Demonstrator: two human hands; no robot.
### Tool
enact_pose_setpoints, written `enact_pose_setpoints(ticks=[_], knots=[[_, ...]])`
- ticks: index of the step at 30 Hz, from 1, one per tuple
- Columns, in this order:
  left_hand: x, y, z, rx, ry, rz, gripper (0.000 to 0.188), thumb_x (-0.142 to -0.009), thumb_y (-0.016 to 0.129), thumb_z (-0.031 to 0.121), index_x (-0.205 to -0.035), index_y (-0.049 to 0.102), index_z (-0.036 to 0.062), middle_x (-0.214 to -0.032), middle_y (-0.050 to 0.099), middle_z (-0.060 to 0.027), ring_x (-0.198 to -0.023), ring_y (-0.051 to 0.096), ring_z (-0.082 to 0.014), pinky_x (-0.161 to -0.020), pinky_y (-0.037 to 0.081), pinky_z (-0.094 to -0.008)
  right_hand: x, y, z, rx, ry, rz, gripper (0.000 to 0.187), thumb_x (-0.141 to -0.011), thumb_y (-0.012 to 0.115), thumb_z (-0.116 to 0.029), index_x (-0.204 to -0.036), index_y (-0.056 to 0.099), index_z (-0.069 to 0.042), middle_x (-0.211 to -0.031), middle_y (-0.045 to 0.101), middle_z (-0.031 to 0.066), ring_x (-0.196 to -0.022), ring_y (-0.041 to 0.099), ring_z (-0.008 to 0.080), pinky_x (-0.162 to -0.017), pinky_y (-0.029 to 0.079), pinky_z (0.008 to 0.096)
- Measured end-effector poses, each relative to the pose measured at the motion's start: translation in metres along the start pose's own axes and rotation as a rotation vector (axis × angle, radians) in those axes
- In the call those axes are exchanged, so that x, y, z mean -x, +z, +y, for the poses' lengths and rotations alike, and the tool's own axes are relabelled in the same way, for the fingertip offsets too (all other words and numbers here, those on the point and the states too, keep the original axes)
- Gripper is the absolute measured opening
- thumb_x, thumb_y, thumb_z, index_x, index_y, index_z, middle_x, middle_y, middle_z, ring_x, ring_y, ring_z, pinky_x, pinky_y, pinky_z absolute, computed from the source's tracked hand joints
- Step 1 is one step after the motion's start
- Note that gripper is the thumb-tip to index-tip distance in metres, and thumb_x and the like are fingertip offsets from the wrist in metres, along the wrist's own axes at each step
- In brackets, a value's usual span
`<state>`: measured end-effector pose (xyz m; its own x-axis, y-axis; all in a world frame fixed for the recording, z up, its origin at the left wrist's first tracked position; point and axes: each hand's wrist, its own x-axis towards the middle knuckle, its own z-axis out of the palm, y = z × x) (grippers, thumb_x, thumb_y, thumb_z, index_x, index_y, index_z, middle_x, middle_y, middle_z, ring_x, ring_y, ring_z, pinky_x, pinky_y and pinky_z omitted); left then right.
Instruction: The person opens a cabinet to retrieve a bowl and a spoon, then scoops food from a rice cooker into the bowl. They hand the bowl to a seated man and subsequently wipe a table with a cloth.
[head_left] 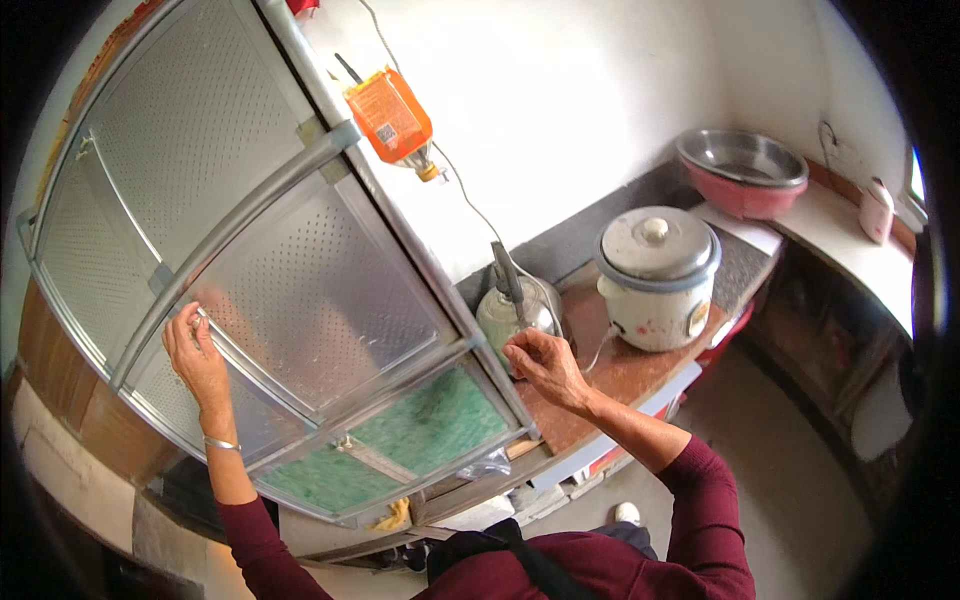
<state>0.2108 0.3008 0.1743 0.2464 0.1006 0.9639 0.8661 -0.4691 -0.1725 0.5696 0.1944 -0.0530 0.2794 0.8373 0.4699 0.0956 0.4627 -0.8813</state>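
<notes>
**Inspector A:** Two hands are recorded at a metal-framed cabinet. The left hand is laid against the sliding door, fingers pressed to the thin rail at its edge; nothing is enclosed in the grip. The right hand is held loosely curled just beside the kettle; whether the kettle is touched cannot be told, and nothing is seen to be grasped.

**Inspector B:** Location of the door is to be stated.

**Inspector A:** It is seated in the cabinet frame, above the left end of the bench. Three dimpled panels are counted, with one green panel below them.

**Inspector B:** Handling?

**Inspector A:** The panel is judged light, thin and stiff, probably textured sheet that could flex or rattle in its track. Its face is judged slippery, so hold is better taken at the rail or frame edge, where the left hand is placed. Jamming in the track is thought possible if it is pushed unevenly.

**Inspector B:** Other items?

**Inspector A:** One kettle, one white rice cooker, one steel basin set in one red bowl, and one orange bottle hung neck-down on the wall are counted.
</notes>
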Motion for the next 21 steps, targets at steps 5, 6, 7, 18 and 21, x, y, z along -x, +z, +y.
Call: enact_pose_setpoints(ticks=[5,6,7,18,21], knots=[[-0.006,0.004,0.01,-0.065,-0.096,0.005,0.015,-0.082,0.055,0.004,-0.097,0.056,0.0031,-0.087,0.054,-0.0083,-0.082,0.052,-0.0226,-0.074,0.042,-0.0359,-0.04,-0.053,0.001,-0.031,0.012,-0.105,0.017,-0.087,0.057,-0.016,-0.086,0.056,0.001,-0.065,0.056,0.0035,-0.057,0.051,0.0071,-0.052,0.043,0.0228],[-0.005,0.005,0.009,-0.109,-0.091,-0.001,0.014,-0.082,0.055,0.004,-0.096,0.056,0.0031,-0.086,0.055,-0.0082,-0.082,0.051,-0.023,-0.075,0.041,-0.0361,-0.045,-0.06,0.002,-0.051,0.027,-0.13,0.017,-0.087,0.056,-0.016,-0.085,0.056,0.001,-0.065,0.055,0.0024,-0.058,0.05,0.0067,-0.052,0.042,0.0221],[-0.006,0.004,0.008,-0.154,-0.077,-0.009,0.013,-0.081,0.056,0.005,-0.094,0.056,0.0032,-0.086,0.055,-0.0081,-0.082,0.051,-0.0234,-0.075,0.041,-0.0364,-0.047,-0.065,0.004,-0.079,0.042,-0.151,0.017,-0.088,0.056,-0.016,-0.085,0.055,0.001,-0.065,0.054,0.0014,-0.059,0.049,0.0063,-0.053,0.042,0.0215],[0.002,-0.043,0.032,-0.36,0.114,0.055,0.008,-0.083,0.056,0.008,-0.088,0.052,0.0025,-0.087,0.054,-0.0087,-0.087,0.05,-0.0272,-0.085,0.037,-0.042,-0.049,-0.064,0.024,-0.282,0.072,-0.244,0.018,-0.089,0.055,-0.017,-0.085,0.056,0.001,-0.065,0.053,0.0002,-0.06,0.049,0.0056,-0.053,0.042,0.0214],[0.01,-0.066,0.05,-0.319,0.16,0.106,0.007,-0.083,0.055,0.005,-0.088,0.052,0.0026,-0.085,0.054,-0.0084,-0.087,0.051,-0.0268,-0.095,0.035,-0.0467,-0.042,-0.044,0.012,-0.294,0.025,-0.259,0.018,-0.088,0.055,-0.016,-0.086,0.055,0.001,-0.068,0.053,0.0004,-0.061,0.049,0.0062,-0.055,0.043,0.0221]])
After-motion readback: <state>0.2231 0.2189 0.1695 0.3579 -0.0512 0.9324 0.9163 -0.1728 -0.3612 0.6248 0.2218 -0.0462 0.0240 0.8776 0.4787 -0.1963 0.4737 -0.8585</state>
